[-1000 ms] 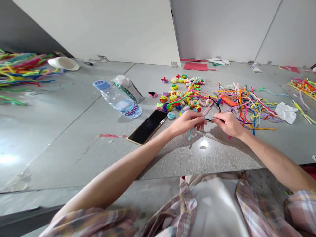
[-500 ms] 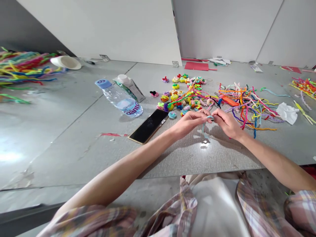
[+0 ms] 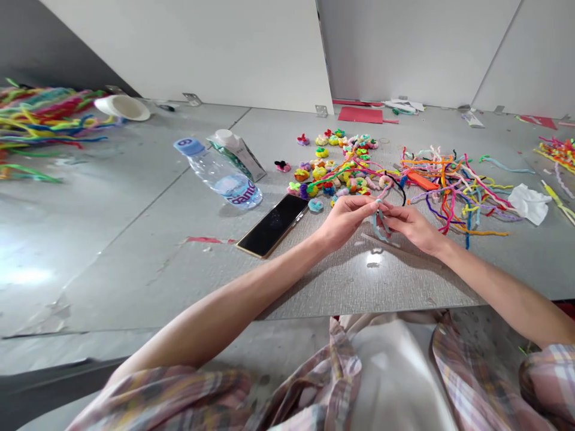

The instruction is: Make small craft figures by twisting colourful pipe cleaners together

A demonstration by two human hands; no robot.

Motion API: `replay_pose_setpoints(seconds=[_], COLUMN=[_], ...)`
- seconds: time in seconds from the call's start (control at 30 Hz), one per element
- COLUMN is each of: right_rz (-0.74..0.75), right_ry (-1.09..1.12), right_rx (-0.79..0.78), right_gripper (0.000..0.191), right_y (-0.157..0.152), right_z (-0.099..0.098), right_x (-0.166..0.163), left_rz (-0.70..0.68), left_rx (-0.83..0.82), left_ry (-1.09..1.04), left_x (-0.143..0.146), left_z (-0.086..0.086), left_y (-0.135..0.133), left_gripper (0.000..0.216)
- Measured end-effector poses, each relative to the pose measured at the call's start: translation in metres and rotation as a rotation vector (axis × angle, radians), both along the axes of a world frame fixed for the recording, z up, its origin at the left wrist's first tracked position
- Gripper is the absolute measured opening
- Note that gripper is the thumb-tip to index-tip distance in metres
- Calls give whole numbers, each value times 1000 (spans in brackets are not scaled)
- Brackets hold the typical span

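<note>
My left hand [image 3: 347,219] and my right hand [image 3: 412,224] meet fingertip to fingertip over the grey table [image 3: 135,239], both pinching a light blue pipe cleaner [image 3: 377,222] whose loose ends hang down between them. Just beyond my hands lies a cluster of small coloured pipe-cleaner flowers [image 3: 335,170]. To the right of these spreads a tangle of loose coloured pipe cleaners [image 3: 453,179] with an orange comb [image 3: 417,181] lying in it.
A black phone [image 3: 274,225] lies left of my hands. Behind it a water bottle [image 3: 218,176] lies on its side beside a carton [image 3: 238,154]. A crumpled tissue [image 3: 530,202] sits at the right. More pipe cleaners [image 3: 40,120] and a white cup [image 3: 122,107] are far left.
My hands have drawn closer together and the light blue pipe cleaner has been bent, so its ends now hang between my fingers. The view has shifted slightly.
</note>
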State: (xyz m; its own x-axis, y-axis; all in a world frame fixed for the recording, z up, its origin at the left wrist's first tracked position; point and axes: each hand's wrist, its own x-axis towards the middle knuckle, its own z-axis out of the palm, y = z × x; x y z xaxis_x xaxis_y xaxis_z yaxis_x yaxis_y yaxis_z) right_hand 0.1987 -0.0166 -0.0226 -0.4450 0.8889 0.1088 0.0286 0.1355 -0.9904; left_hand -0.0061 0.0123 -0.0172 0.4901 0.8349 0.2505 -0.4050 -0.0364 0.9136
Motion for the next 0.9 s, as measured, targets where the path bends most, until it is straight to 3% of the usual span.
replay_pose_setpoints(seconds=[0.1,0.37,0.73,0.9], right_rz=[-16,58,83,78], right_ry=[-32,80,99,117], right_rx=[54,-122,-184,-143], right_gripper=[25,30,34,31], right_y=[0,-7,-7,-7], right_z=[1,7,5,4], right_x=[0,-5,-5,-5], left_rz=[-12,4,-65,-89], left_rx=[-29,-39,-61,-45], left_ry=[-9,32,53,57], left_x=[0,-5,-8,-8], left_z=[-1,1,2,5], left_y=[0,4,5,4], left_gripper=[35,40,42,42])
